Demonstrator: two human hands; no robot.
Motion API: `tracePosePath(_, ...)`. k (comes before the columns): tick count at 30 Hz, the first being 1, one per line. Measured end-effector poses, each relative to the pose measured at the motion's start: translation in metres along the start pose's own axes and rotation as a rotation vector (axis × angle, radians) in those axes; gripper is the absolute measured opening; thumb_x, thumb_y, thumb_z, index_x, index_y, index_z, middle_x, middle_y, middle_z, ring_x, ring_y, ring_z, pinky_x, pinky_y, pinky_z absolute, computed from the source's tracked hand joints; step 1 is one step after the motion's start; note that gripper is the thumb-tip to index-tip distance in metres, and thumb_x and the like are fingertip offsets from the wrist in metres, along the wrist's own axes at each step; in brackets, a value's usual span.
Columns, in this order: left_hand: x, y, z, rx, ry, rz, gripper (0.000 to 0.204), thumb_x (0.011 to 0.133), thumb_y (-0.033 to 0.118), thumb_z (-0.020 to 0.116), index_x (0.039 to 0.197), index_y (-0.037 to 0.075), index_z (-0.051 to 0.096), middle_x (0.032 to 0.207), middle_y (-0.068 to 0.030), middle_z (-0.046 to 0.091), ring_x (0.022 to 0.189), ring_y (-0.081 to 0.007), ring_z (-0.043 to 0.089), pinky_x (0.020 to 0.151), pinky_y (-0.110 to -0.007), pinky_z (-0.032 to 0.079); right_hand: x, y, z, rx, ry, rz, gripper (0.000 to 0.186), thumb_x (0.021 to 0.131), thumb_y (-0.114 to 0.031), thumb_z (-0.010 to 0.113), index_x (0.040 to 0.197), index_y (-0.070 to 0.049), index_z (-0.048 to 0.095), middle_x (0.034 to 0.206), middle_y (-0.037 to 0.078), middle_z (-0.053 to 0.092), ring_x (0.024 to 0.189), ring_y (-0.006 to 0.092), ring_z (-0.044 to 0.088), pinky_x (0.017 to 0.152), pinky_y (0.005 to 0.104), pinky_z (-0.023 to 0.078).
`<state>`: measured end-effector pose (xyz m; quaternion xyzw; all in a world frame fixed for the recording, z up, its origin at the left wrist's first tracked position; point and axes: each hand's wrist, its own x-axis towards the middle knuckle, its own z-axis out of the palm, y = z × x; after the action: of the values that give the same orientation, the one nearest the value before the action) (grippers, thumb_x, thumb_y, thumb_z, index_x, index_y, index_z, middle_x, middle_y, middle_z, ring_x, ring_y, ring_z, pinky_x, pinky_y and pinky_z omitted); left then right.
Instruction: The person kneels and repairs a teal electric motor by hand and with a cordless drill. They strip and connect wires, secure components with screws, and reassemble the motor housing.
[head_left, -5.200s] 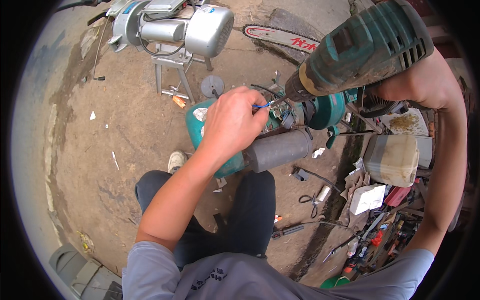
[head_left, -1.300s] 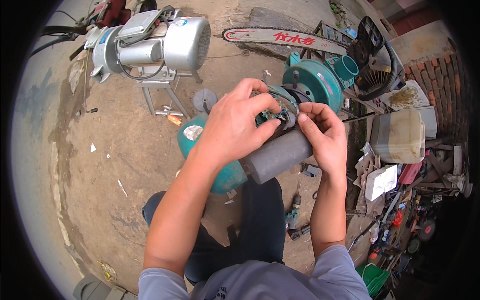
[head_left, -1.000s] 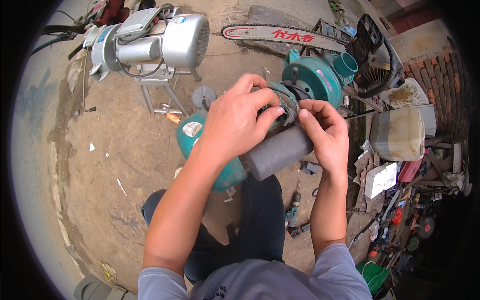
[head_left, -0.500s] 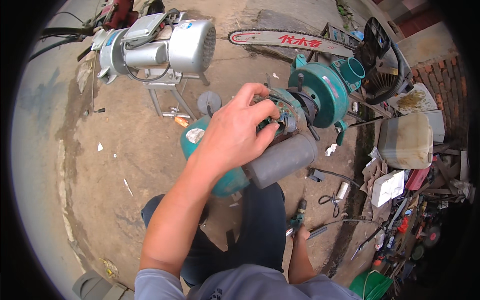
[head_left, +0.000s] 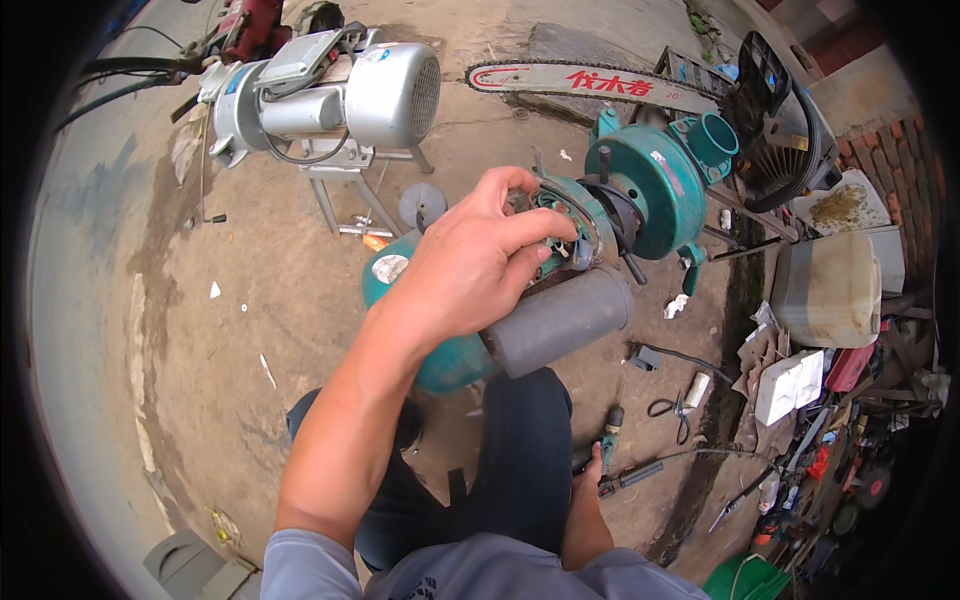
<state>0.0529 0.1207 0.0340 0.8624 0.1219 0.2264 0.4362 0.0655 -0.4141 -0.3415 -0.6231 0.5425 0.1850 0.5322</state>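
Observation:
A teal electric motor [head_left: 455, 365] with a grey cylinder [head_left: 565, 320] along its side stands in front of my knees. My left hand [head_left: 478, 250] reaches over the motor, its curled fingertips in the exposed end part. Thumb and forefinger pinch close together there, beside a small brass-coloured piece; what they hold is too small to make out. A teal round pump housing [head_left: 640, 190] with a short pipe mouth joins the motor's far end. Low on the right, my right hand [head_left: 590, 468] grips a teal-and-black power drill [head_left: 610, 440], its long thin bit pointing away from me.
A silver motor [head_left: 390, 95] on a metal stand is at the far left. Behind the pump housing lies a chainsaw [head_left: 610, 82]. At right are a dirty plastic jerrycan [head_left: 830, 285], a white foam block [head_left: 790, 385] and piled scrap. A black cable loop [head_left: 680, 420] lies near the drill.
My left thumb and forefinger have shifted slightly within the motor's exposed end. The drill in my right hand has turned more upright, and the hand has moved slightly left. The view has shifted a little.

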Motion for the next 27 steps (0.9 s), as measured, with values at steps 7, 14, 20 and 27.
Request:
tracePosePath(7, -0.002, 0.007, 0.001, -0.037, 0.101, -0.045, 0.026, 0.088, 0.010, 0.074, 0.114, 0.011, 0.068, 0.130, -0.0136, 0.060, 0.103, -0.0363, 0.068, 0.088, -0.043, 0.056, -0.007, 0.015, 0.016, -0.061, 0.074, -0.269, 0.067, 0.080, -0.031, 0.092, 0.126, 0.009, 0.062, 0.123, 0.017, 0.069, 0.101, 0.0300, 0.070, 0.092, 0.0443, 0.059)
tracePosePath(14, -0.001, 0.000, -0.006, 0.014, 0.104, -0.017, 0.027, 0.086, 0.008, 0.076, 0.112, 0.006, 0.068, 0.125, -0.0139, 0.064, 0.099, -0.0298, 0.067, 0.082, -0.038, 0.056, -0.004, -0.014, 0.026, -0.105, 0.140, -0.204, 0.054, 0.075, -0.017, 0.090, 0.118, 0.007, 0.068, 0.113, 0.014, 0.072, 0.091, 0.0308, 0.071, 0.081, 0.0466, 0.059)
tracePosePath(20, 0.002, -0.005, 0.002, -0.005, 0.099, 0.011, 0.030, 0.083, 0.011, 0.078, 0.111, 0.007, 0.069, 0.126, -0.0108, 0.065, 0.094, -0.0271, 0.065, 0.081, -0.036, 0.054, -0.061, -0.059, -0.024, 0.291, -0.218, -0.300, 0.023, 0.081, -0.002, 0.072, 0.103, 0.003, 0.066, 0.096, 0.013, 0.069, 0.081, 0.0296, 0.071, 0.071, 0.0454, 0.062)
tracePosePath(27, -0.002, -0.004, 0.003, -0.021, 0.118, -0.012, 0.026, 0.083, 0.010, 0.078, 0.107, 0.007, 0.069, 0.123, -0.0122, 0.063, 0.103, -0.0279, 0.066, 0.085, -0.036, 0.055, -0.215, -0.205, -0.086, 0.412, -0.613, -0.906, 0.036, 0.103, -0.032, 0.065, 0.119, -0.001, 0.059, 0.098, 0.013, 0.066, 0.088, 0.0240, 0.067, 0.080, 0.0378, 0.058)
